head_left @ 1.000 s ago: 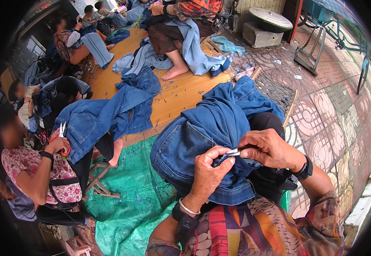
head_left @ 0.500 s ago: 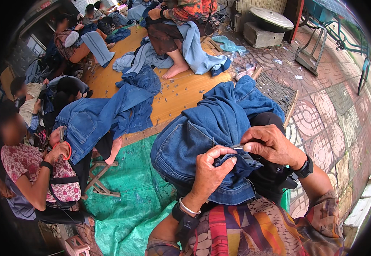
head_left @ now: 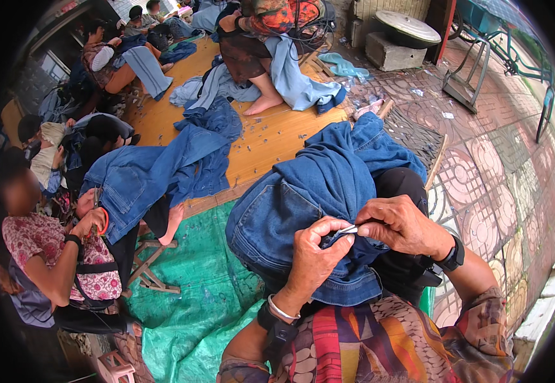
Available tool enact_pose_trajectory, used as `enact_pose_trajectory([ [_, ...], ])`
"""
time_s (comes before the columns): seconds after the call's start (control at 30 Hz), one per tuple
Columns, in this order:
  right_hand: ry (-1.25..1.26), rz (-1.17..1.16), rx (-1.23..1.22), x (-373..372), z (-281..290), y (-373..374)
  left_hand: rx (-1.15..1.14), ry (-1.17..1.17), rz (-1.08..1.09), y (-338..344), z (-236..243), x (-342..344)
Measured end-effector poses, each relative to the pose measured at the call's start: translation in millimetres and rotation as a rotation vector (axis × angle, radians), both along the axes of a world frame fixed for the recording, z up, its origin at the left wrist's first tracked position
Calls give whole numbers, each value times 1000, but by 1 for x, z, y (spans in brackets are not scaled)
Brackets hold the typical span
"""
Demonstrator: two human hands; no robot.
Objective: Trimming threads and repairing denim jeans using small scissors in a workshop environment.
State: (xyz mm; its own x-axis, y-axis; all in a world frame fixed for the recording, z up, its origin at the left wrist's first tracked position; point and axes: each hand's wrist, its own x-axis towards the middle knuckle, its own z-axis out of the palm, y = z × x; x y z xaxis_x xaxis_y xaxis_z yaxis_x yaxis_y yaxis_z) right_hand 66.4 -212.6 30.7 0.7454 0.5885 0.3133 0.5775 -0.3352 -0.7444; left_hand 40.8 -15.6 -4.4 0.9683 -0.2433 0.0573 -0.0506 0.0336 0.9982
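A pair of blue jeans (head_left: pixel 290 201) lies bunched across my lap and knees. My left hand (head_left: pixel 321 252) is closed, pinching a dark fold of the denim between thumb and forefinger. Close against it, my right hand (head_left: pixel 399 223) is closed in a pinch on a small, thin metal tool (head_left: pixel 350 229). The tool's pale tip meets the fold at my left fingertips. Its exact kind is too small to make out, and my fingers cover part of it.
At left, a seated person holds orange-handled scissors (head_left: pixel 103 220) over other jeans (head_left: pixel 124 185). More people sit with denim behind. A wooden board (head_left: pixel 271 137) strewn with scraps and a green tarp (head_left: pixel 194 281) cover the ground. A tricycle (head_left: pixel 513 57) stands on paving at right.
My right hand has moved slightly left and down, bringing the metal tool against the fold at my left fingertips. The jeans on my lap stay nearly still.
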Motion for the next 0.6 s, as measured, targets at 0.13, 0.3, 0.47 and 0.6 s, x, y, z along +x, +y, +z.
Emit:
enact_pose_trajectory([
  [0.13, -10, -11, -4, 0, 1, -1, -8, 26, -7, 1, 0, -1],
  [0.3, 1, 1, 29, -1, 1, -5, -28, 26, -14, 2, -3, 0],
  [0.47, -24, 2, -1, -1, -3, -2, -80, 76, -11, 4, -7, 1],
  [0.6, -31, 2, -3, 0, -2, 0, -104, 98, -9, 4, -6, 2],
])
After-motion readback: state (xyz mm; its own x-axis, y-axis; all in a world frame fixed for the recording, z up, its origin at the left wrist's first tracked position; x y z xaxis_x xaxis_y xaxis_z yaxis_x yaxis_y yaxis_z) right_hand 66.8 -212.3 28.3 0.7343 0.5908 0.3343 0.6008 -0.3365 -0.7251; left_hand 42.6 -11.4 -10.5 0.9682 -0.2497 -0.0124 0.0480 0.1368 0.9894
